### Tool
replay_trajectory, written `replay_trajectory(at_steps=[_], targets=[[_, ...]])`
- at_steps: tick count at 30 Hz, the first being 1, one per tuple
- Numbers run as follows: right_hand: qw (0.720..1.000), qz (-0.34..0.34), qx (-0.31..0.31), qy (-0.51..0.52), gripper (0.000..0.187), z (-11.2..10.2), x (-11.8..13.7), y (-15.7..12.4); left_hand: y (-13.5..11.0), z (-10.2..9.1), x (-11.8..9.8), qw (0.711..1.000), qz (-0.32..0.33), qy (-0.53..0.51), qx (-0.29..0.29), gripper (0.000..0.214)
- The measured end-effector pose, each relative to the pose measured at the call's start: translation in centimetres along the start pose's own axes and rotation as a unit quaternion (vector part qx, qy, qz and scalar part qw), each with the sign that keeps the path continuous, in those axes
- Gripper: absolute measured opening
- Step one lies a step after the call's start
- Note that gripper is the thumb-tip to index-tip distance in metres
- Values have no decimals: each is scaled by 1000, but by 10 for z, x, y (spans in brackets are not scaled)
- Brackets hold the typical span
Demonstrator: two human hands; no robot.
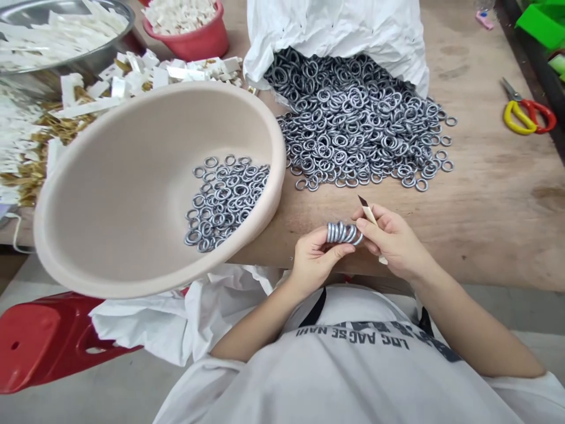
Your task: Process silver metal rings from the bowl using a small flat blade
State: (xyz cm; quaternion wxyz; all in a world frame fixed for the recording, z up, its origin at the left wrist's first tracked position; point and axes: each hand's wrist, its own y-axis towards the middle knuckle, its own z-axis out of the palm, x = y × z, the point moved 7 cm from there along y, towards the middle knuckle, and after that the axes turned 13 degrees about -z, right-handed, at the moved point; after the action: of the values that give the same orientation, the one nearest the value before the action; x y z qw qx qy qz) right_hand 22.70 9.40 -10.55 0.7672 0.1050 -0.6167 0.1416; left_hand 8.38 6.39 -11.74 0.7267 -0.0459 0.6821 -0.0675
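Note:
My left hand (314, 259) and my right hand (392, 238) meet at the near edge of the wooden table (485, 194). Between their fingertips is a short stack of silver metal rings (343, 232), pinched from both sides. My right hand also grips a thin stick with a dark pointed tip (366, 209), angled up and away. A big heap of the same rings (357, 126) spills out of a white bag (335, 29) just beyond my hands. A beige plastic basin (110, 194) at my left overhangs the table edge and holds a smaller heap of rings (225, 197).
White plastic strips and brass pieces (66, 106) cover the far left, beside a metal bowl (57, 35) and a red tub (194, 32) of white parts. Yellow and red scissors (525, 112) lie at the right. A red stool (48, 338) and white cloth (176, 321) sit below the basin.

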Motion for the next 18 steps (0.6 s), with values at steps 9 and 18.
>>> replay_trajectory(at_steps=[9, 18], targets=[[997, -45, -56, -37, 32, -8, -5, -13, -1, 11, 10, 999, -31, -28, 15, 26], [877, -183, 45, -442, 32, -5, 27, -32, 0, 4, 7, 997, -41, -72, 7, 22]])
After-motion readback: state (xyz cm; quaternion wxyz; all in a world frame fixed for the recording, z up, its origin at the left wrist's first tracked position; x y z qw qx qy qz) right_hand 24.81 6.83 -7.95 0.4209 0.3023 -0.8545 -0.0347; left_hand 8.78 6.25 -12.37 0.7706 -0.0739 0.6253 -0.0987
